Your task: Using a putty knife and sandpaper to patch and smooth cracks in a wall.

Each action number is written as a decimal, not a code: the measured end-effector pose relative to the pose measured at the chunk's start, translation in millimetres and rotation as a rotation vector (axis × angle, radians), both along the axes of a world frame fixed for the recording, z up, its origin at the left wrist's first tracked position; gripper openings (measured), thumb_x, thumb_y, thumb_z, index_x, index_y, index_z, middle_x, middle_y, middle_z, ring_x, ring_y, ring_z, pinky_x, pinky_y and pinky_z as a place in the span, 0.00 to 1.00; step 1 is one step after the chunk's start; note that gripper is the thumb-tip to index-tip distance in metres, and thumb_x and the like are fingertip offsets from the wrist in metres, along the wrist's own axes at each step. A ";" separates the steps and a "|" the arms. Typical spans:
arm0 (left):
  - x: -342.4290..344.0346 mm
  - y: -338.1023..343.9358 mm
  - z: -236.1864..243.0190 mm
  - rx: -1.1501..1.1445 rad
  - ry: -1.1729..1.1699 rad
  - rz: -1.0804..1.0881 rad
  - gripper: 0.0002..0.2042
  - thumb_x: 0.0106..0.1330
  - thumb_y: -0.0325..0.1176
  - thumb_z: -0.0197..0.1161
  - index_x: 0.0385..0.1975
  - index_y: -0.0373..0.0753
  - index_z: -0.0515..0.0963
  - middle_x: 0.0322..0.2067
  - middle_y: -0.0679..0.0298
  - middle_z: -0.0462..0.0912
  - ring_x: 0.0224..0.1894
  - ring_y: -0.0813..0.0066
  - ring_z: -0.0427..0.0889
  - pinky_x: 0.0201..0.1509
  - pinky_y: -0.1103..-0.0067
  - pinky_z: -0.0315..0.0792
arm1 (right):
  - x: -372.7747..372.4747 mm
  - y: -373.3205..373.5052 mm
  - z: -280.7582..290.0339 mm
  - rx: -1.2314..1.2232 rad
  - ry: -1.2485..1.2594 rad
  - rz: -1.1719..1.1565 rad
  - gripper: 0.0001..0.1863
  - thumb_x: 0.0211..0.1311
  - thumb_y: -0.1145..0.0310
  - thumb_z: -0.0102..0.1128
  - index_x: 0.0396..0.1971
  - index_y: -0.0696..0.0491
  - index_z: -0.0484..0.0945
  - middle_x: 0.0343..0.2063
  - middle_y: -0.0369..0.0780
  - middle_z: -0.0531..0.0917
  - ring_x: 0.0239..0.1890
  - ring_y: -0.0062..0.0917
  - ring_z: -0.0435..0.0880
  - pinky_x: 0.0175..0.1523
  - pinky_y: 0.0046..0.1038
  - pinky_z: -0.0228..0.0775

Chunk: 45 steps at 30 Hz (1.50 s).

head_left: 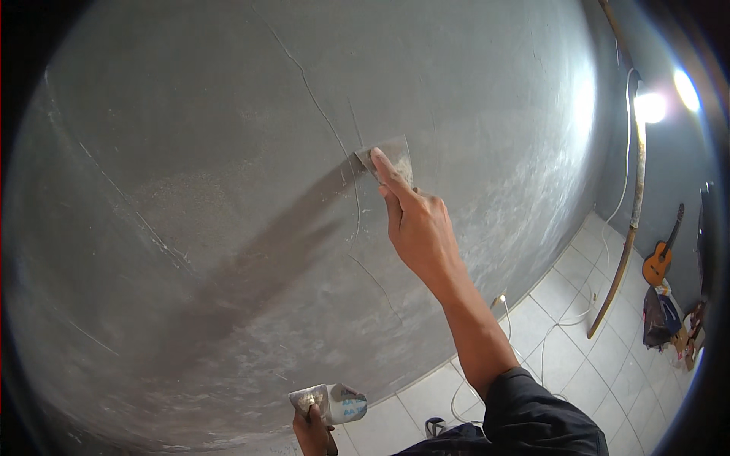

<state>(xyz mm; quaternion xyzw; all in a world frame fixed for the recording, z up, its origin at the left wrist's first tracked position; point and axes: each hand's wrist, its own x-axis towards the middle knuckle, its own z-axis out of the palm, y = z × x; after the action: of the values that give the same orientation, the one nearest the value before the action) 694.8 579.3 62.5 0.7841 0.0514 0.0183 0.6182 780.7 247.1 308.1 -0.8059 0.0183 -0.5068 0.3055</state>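
Note:
My right hand (426, 232) is closed on a putty knife (397, 148), its index finger stretched along the flat blade. The blade lies against the grey wall (251, 137), beside a long thin crack (310, 90) that runs down past it. Whitish filler smears the blade. Low in the view, my left hand (310, 437) grips a second putty knife (303, 398) with a dab of pale filler on it. Right beside that blade is a whitish container (348, 404) with blue marks; whether the left hand also holds it I cannot tell.
More cracks (129, 201) cross the wall at left. White cables (544, 346) trail over the tiled floor (585, 372) at right. A long curved pole (633, 220) leans there, near a guitar (658, 262), bags (660, 319) and a bright lamp (651, 108).

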 end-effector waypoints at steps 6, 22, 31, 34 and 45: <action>2.2 -2.1 -4.1 -0.016 -0.029 -0.020 0.10 0.70 0.31 0.53 0.40 0.29 0.76 0.26 0.63 0.79 0.20 0.77 0.77 0.20 0.78 0.73 | 3.8 -2.6 2.5 -0.019 -0.065 0.013 0.29 0.69 0.74 0.54 0.68 0.38 0.67 0.32 0.47 0.87 0.28 0.41 0.87 0.34 0.39 0.79; 1.9 -7.9 1.9 0.028 0.046 0.016 0.13 0.69 0.32 0.53 0.41 0.26 0.76 0.28 0.59 0.81 0.20 0.75 0.79 0.17 0.77 0.74 | -3.5 2.3 22.4 0.033 0.043 0.011 0.27 0.71 0.73 0.53 0.67 0.39 0.68 0.26 0.48 0.85 0.26 0.41 0.86 0.33 0.39 0.76; 4.0 -6.5 5.0 0.072 0.046 0.009 0.13 0.69 0.33 0.54 0.41 0.26 0.76 0.29 0.57 0.81 0.20 0.74 0.80 0.18 0.77 0.75 | -5.7 -0.7 8.9 -0.005 -0.007 -0.024 0.26 0.70 0.75 0.54 0.66 0.40 0.71 0.33 0.50 0.87 0.28 0.38 0.89 0.41 0.33 0.80; 4.4 -0.3 -0.3 0.071 0.073 -0.014 0.13 0.69 0.33 0.54 0.41 0.26 0.76 0.29 0.57 0.81 0.21 0.74 0.80 0.18 0.77 0.75 | -2.3 -0.6 7.7 -0.030 -0.007 -0.009 0.28 0.70 0.74 0.53 0.68 0.38 0.66 0.31 0.49 0.87 0.27 0.42 0.86 0.36 0.39 0.79; 4.6 -16.6 12.1 0.049 0.061 -0.018 0.12 0.68 0.31 0.54 0.38 0.26 0.77 0.28 0.58 0.81 0.21 0.75 0.80 0.19 0.77 0.76 | -0.1 -0.8 17.3 0.004 -0.051 0.015 0.27 0.70 0.76 0.53 0.67 0.40 0.69 0.34 0.51 0.86 0.29 0.40 0.87 0.38 0.36 0.79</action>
<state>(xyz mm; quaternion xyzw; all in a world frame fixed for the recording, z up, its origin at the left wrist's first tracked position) 699.4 562.7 74.6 0.7996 0.0625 -0.0099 0.5972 780.6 246.3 325.4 -0.7922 0.0053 -0.5250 0.3112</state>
